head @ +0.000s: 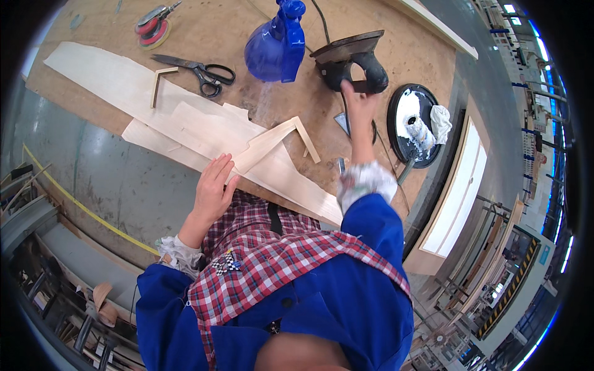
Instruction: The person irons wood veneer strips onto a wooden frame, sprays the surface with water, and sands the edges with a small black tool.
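Observation:
My left hand (214, 195) rests palm down at the table's front edge, fingertips on the thin wood veneer, its thumb away from the fingers. Touching those fingertips is the broad end of a pale angled wooden piece (267, 139), which has a bent strip at its far end. My right hand (359, 104), slightly blurred, reaches to the handle of a clothes iron (350, 60). The iron stands tilted with its soleplate turned away from me; whether my fingers close around the handle is unclear. Overlapping veneer sheets (106, 79) run along the table edge.
Black-handled scissors (199, 74), a small angled wooden strip (158, 86), a blue spray bottle (274, 46) and a red sander (153, 30) lie beyond the veneer. At right, a black lid (394, 106) holds white glue and a roller (421, 134), beside a crumpled white cloth (440, 124). Cords cross the tabletop.

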A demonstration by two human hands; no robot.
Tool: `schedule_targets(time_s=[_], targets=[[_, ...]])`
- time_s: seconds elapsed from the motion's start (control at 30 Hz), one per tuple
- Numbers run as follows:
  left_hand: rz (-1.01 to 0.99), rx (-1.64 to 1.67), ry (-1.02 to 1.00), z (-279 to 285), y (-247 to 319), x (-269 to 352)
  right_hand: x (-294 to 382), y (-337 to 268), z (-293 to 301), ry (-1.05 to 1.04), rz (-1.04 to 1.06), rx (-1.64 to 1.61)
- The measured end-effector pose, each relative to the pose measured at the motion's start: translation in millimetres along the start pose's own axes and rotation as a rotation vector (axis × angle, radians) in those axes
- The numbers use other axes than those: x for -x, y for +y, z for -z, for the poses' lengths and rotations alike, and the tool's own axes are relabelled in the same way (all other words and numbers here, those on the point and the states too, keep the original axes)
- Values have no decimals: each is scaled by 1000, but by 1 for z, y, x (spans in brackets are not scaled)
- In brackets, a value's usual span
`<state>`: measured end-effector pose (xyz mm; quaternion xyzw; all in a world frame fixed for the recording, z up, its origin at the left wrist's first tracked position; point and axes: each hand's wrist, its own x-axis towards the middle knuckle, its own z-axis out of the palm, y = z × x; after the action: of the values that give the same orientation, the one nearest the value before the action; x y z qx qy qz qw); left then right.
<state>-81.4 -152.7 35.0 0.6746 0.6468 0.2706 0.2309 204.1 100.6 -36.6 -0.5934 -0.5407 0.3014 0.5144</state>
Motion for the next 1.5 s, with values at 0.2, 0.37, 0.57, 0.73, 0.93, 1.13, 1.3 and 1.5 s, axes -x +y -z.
schedule_targets(time_s=[0.2,0.37,0.57,0.73,0.93,1.13,1.3,1.5], targets=[[57,-48,52,3,7,25,-41,-34,-8,-9,-49,-241],[103,-40,93,-4,10,30,-25,-121,38,-184,-176,287],[100,23,116,-32,16,11,33,-164,76,-662,-204,759],[-28,-79,-97,-63,22,-4,84,-144,71,-772,-86,922],[9,-36,-154,-78,23,-1,109,-127,63,-747,-131,959],[-7,-24,-145,-85,19,-4,114,-117,57,-753,-135,978],[14,-2,-138,-88,19,-4,111,-118,58,-784,-143,1000],[-4,36,-107,-92,26,-8,107,-128,56,-815,-182,1044]])
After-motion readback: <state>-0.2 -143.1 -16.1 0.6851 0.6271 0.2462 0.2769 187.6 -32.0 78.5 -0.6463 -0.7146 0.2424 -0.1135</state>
